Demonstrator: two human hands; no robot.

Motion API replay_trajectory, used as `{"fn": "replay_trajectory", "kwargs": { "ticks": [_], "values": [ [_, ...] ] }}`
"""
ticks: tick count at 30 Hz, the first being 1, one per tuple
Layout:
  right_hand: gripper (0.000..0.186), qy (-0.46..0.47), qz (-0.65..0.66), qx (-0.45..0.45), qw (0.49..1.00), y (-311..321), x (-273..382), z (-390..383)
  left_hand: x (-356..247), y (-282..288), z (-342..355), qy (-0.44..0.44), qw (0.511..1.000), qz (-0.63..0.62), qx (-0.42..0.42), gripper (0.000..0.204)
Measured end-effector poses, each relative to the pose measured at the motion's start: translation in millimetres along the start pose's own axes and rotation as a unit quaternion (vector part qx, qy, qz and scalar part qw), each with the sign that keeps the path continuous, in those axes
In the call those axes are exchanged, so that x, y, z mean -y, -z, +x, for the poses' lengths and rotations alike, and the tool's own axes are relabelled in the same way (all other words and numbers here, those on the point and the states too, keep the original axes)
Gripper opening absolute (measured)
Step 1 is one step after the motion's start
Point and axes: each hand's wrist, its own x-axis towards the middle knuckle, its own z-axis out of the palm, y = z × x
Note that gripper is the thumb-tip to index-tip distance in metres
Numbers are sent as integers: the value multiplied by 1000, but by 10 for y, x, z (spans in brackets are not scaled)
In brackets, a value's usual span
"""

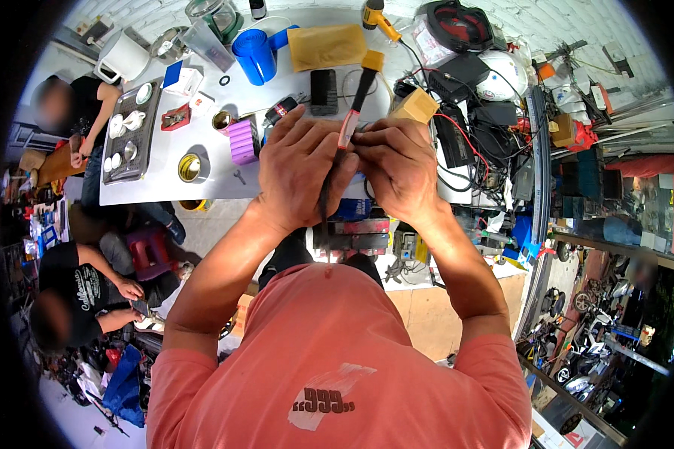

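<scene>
Pinching a dark lead between them, the worker's two hands met above the bench, close in front of the salmon shirt. Taking twelve as straight ahead, the left hand came in from eight o'clock, its fingers bent over and its thumb closing the lead in. From four o'clock came the right hand, fingers bunched and curled, gripping at the same stretch; the exact contact was hidden from me. One end of the lead trailed down toward six, while the other rose past the knuckles, through a red-and-white section, to a yellow tip near twelve.

By my reading, the work was partway through: the yellow tip looked already attached, yet the lead was not laid down, and whatever was being done between the fingers seemed unfinished. How much remained I couldn't judge.

Farther off, a purple block stood at nine, with a small wrench lying just beyond it, apart from both hands. A black phone lay toward twelve, a yellowish box at two. Farthest out were a blue roll near eleven and a yellow-and-black power tool just past twelve.
</scene>
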Motion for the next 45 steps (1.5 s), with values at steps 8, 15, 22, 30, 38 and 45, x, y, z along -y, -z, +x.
{"fn": "replay_trajectory", "kwargs": {
  "ticks": [8, 15, 22, 30, 38, 45],
  "values": [
    [25, 4, -15, 33, 999, 77, 4, -9, -23, 30, 45, -23, 1000, 10, 16, 19],
    [32, 1, -68, 58, 996, 136, 121, -96, -53, 43, 67, -28, 999, 29, 14, 21],
    [32, 0, -77, -15, 997, 34, 101, -332, -17, 9, 39, -33, 999, 19, 7, 35],
    [26, -407, 190, -89, 889, 71, 32, -152, -78, 72, 115, -40, 998, 24, 53, 43],
    [29, -495, 272, -33, 825, -259, -282, -47, -54, 112, 149, -46, 995, 26, 80, 43],
    [24, -554, 371, -65, 743, -116, -324, 4, -54, 110, 129, -23, 997, -5, 79, 34]
  ]
}}
